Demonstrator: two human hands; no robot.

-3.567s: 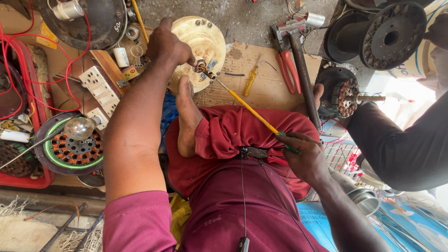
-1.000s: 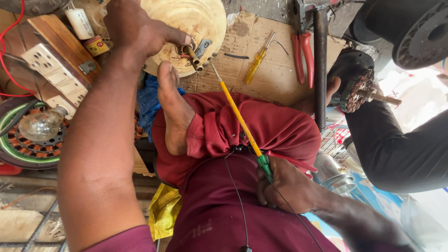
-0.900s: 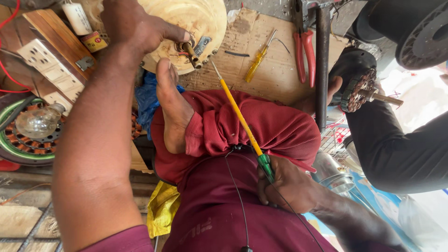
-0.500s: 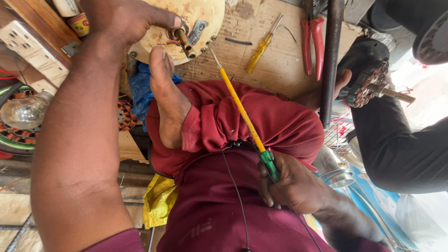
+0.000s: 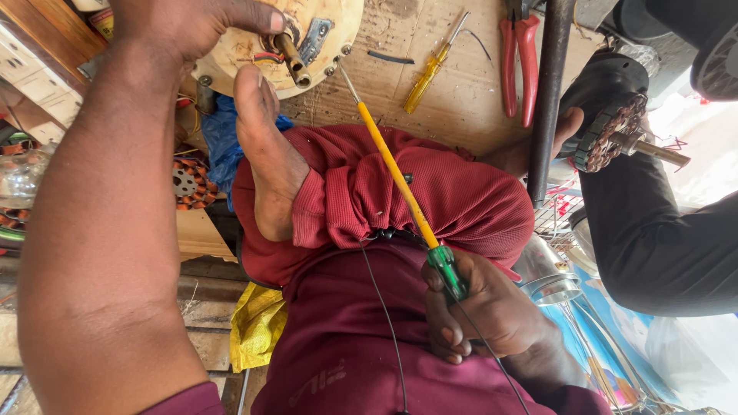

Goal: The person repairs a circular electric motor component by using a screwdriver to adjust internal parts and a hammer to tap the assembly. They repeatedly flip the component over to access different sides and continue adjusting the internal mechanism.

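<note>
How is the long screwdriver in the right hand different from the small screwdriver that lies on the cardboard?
The long screwdriver has a green handle and yellow shaft; the small screwdriver has a yellow handle and bare metal shaft. The long one is gripped by the right hand, its tip at the round motor housing; the small one lies untouched. Both are slim and straight.

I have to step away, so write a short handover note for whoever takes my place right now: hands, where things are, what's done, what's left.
Left hand: pressed on the round cream motor housing, steadying it on the cardboard; a bare foot braces its near edge.
Right hand: gripping the green handle of the long yellow-shafted screwdriver, tip at the housing's rim beside the central shaft.
Nearby: small yellow screwdriver and red-handled pliers on the cardboard; another person's dark-sleeved arm to the right.
Done: tool is lined up at the rim.
Left: housing looks closed; whether the rim fasteners are loose cannot be told.
</note>
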